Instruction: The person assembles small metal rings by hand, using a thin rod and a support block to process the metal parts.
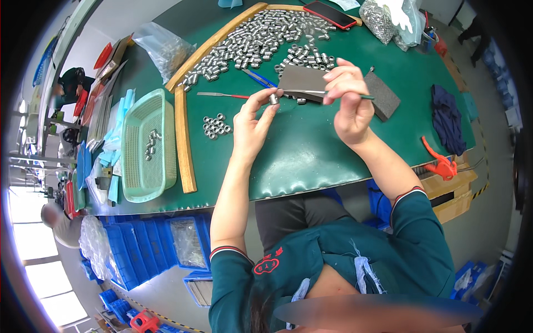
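Observation:
A small shiny metal sleeve (274, 99) is pinched between the thumb and fingertips of my left hand (252, 123). My right hand (351, 105) is closed around a thin file with a dark green handle (366, 97); its slim metal blade reaches left to the top of the sleeve. Whether the blade goes inside the sleeve, I cannot tell. Behind my hands lies a grey-brown flat block (302, 80), with a darker grey block (382, 95) to its right. A large heap of similar sleeves (261, 41) covers the back of the green table (311, 150).
Wooden strips (184, 150) border the heap. A small group of sleeves (216, 126) stands left of my left hand. Beyond are a green basket (132, 180) with several sleeves, a red-handled file (222, 95), blue tweezers (256, 79), a phone (330, 15), dark cloth (447, 119) and an orange-handled tool (441, 166).

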`<state>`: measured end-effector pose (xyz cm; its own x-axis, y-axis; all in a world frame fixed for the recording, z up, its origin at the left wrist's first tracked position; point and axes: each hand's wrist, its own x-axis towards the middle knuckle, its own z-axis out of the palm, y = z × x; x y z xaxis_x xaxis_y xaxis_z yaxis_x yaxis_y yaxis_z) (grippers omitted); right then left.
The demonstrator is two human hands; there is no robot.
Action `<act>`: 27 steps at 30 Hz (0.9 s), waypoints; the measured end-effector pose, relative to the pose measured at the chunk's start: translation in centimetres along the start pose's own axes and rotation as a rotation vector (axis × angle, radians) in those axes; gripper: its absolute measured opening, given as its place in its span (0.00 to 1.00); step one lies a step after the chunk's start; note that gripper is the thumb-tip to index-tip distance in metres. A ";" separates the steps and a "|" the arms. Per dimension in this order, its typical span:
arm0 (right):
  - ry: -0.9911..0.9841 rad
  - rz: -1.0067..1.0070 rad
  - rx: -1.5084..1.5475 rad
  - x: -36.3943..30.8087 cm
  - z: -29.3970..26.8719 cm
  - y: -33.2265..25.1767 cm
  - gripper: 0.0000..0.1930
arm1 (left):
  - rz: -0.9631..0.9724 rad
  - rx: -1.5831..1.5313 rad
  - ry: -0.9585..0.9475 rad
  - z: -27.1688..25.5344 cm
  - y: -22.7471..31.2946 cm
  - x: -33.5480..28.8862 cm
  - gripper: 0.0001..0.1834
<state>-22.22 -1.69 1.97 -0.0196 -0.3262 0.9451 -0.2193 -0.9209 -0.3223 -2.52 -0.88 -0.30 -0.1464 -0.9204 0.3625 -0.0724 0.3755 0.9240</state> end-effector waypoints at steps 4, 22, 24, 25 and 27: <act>-0.063 0.093 -0.097 0.2 -0.3 0.2 0.10 | 0.044 0.136 0.006 -0.3 0.0 0.0 0.17; -0.217 0.006 -0.121 0.3 0.3 -1.2 0.06 | 0.138 0.320 0.002 -0.4 0.5 0.0 0.17; -0.258 -0.011 -0.155 0.5 0.3 -1.3 0.06 | 0.146 0.338 -0.003 -0.3 0.5 0.0 0.17; -0.299 -0.028 -0.189 0.6 0.3 -1.4 0.06 | 0.190 0.403 -0.007 -0.3 0.4 -0.1 0.17; -0.313 -0.043 -0.209 0.7 0.5 -1.6 0.05 | 0.232 0.469 -0.013 -0.3 0.4 -0.1 0.17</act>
<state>-21.42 -0.52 3.12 0.2857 -0.3677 0.8850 -0.4084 -0.8821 -0.2347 -2.28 -0.68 0.03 -0.2228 -0.8068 0.5472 -0.4705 0.5806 0.6645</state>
